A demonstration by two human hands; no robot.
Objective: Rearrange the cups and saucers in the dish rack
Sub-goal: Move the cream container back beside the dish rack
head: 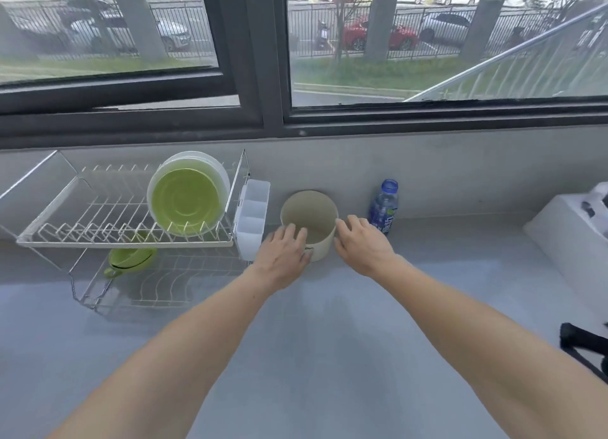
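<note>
A two-tier wire dish rack (65, 238) stands at the left of the grey counter. Green and white saucers (186, 201) stand upright in its upper tier. A green cup (130, 261) lies tilted on the lower tier, handle toward me. Right of the rack sits a cream round container (312, 213), open at the top. My left hand (284, 257) rests against its left front side, fingers spread. My right hand (362, 244) touches its right side, fingers apart. Neither hand has it lifted.
A white plastic cutlery holder (251, 218) hangs on the rack's right end, close to my left hand. A blue water bottle (384, 208) stands by the wall. A white box (572, 234) and a black object (582, 343) sit at the right.
</note>
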